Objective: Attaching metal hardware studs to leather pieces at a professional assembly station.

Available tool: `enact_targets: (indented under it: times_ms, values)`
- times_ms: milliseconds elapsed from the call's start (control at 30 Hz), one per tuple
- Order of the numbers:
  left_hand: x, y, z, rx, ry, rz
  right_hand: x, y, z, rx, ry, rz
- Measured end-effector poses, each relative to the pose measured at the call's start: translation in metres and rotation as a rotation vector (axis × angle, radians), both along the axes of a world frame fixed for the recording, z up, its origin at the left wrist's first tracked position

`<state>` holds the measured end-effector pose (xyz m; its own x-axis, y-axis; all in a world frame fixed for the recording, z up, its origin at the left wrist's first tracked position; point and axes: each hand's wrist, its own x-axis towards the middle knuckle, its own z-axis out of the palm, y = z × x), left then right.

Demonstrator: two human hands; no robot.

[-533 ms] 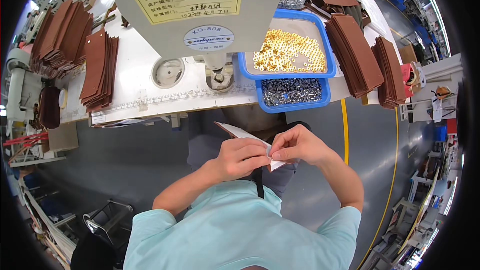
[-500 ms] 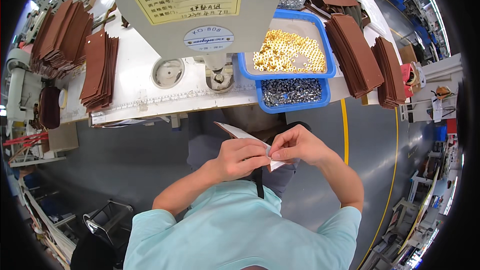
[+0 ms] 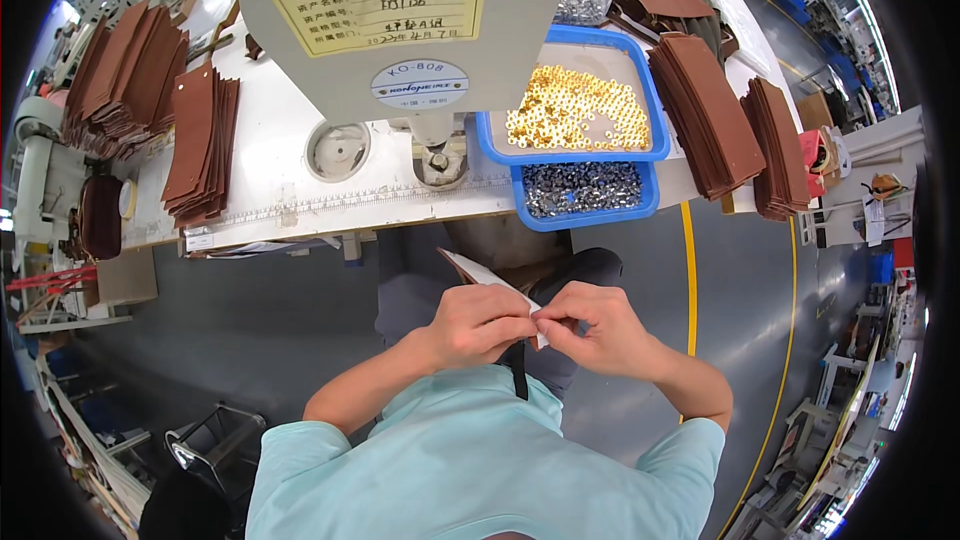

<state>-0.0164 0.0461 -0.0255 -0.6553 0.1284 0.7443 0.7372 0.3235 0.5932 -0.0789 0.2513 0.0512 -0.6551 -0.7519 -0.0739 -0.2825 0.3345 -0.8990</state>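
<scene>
Above my lap, in front of the table edge, I hold a flat strip (image 3: 478, 271) with a white face and a brown edge, slanting from upper left to lower right. My left hand (image 3: 480, 322) is closed round its middle, fingers bent over the white side. The fingertips of my right hand (image 3: 590, 325) pinch at its lower right end, touching the left fingers. Whatever small thing might be between those fingertips is hidden.
A grey press machine (image 3: 400, 30) stands on the white table (image 3: 275, 180). Right of it, a blue tray (image 3: 660, 135) holds gold rings, and a lower blue tray (image 3: 655, 195) holds silver pieces. Brown strip stacks lie left (image 3: 200, 140) and right (image 3: 705, 115).
My right hand has shifted slightly left and down, closer against my left fingers. The strip has moved a little to the right with its upper end.
</scene>
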Motion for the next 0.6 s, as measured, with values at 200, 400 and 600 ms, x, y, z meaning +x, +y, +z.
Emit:
enact_targets:
  times_ms: [200,400,600]
  values:
    - [0.005,0.000,-0.003,0.002,-0.035,0.022,0.002,0.001,-0.001,0.016,0.032,0.037]
    - [0.015,0.001,0.009,0.020,-0.268,0.062,-0.001,0.001,0.001,-0.055,0.142,0.074]
    - [0.018,0.002,0.016,0.076,-0.392,-0.003,-0.011,0.004,-0.005,-0.003,0.149,0.137]
